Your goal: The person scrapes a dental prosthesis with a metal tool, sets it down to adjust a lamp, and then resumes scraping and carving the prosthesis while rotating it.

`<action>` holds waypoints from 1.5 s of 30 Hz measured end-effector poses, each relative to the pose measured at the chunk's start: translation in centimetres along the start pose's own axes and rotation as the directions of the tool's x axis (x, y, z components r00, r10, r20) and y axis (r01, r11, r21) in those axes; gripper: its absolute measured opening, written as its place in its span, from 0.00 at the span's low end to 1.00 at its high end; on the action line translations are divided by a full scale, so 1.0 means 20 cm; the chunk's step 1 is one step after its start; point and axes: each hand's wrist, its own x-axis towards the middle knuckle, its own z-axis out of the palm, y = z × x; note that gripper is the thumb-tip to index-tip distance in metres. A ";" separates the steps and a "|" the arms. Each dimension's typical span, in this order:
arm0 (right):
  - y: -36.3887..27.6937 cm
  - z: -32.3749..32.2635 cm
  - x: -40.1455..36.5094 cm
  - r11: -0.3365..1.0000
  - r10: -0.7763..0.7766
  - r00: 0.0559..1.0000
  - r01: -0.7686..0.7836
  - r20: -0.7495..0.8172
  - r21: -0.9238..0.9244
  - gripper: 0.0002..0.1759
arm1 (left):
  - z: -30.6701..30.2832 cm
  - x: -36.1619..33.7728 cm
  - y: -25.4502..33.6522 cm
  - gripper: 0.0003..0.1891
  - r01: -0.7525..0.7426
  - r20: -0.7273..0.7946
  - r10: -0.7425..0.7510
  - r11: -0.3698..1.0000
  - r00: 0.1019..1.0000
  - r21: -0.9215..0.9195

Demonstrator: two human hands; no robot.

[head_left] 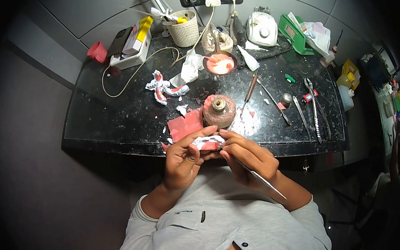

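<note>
Head view: left hand (184, 162) grips white plaster dental cast with pink wax (206, 142), over near edge of dark speckled tabletop (119, 116). Right hand (248, 157) pinches thin metal carving tool (260, 179), tip at cast. Risk: tip slips, gouges wax or nicks nearby thumb.

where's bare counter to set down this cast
Widest bare patch for the cast: the front left of the counter, bordered by the looped cable, the pink wax sheet and the front edge. A narrower strip runs along that edge right of the burner, below the metal tools. The back, around basket and bowl, is crowded.
</note>
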 end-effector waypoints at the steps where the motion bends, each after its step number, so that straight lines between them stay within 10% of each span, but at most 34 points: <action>1: 0.00 0.00 0.00 1.000 -0.005 1.000 0.005 0.001 0.004 0.07 | 0.00 0.00 0.00 0.34 -0.006 -0.001 0.006 1.000 1.000 -0.012; 21: 0.07 0.04 -0.07 0.985 -0.160 0.987 0.159 -0.012 -0.061 0.12 | -0.01 0.00 -0.03 0.29 0.026 -0.072 -0.031 0.998 0.997 -0.063; 35: 0.02 -0.01 -0.04 0.986 0.132 0.990 -0.135 0.043 0.095 0.04 | 0.00 0.01 -0.05 0.30 0.061 -0.132 -0.074 0.994 0.988 -0.093; 45: 0.04 0.02 -0.06 0.996 0.070 0.997 -0.072 0.035 0.055 0.06 | -0.02 0.00 -0.06 0.31 0.043 -0.103 -0.051 0.996 0.993 -0.082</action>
